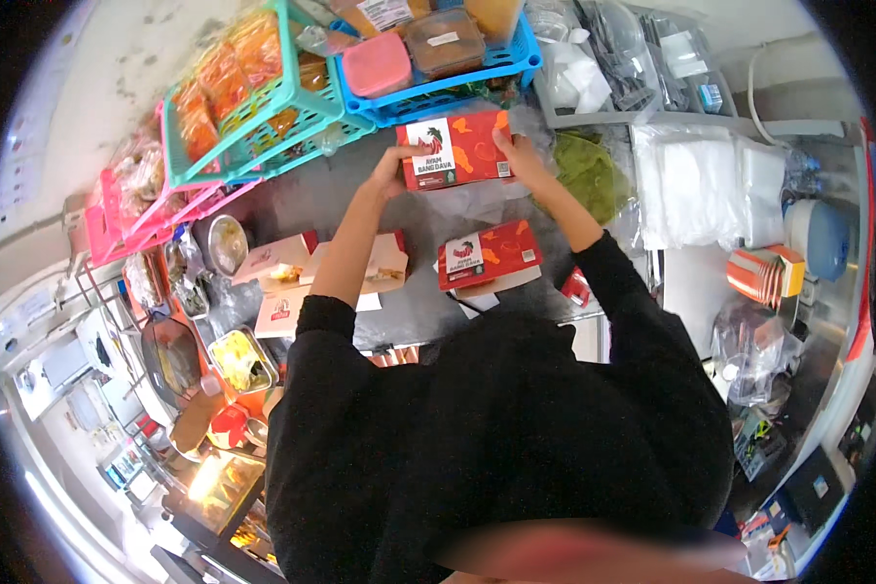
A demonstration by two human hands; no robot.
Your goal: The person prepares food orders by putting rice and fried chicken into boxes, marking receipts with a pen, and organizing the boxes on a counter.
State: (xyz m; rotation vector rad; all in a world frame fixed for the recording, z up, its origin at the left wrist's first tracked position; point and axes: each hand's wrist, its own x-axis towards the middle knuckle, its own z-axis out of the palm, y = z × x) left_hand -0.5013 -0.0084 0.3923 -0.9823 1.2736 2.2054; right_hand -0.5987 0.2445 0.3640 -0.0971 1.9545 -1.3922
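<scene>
Between my two hands is a closed red food carton with a white label panel and orange patches. My left hand grips its left end, and my right hand grips its right end. A second red carton sits nearer to me on the dark counter, its lid down, with pale flaps sticking out at its front. To the left, beside and partly behind my left forearm, are opened cartons with pale insides and some food in them.
Behind the held carton stands a blue basket with tubs; a turquoise basket holds orange packets. Clear plastic bags and green leaves lie to the right. A metal bowl and a tray of yellow food are at left.
</scene>
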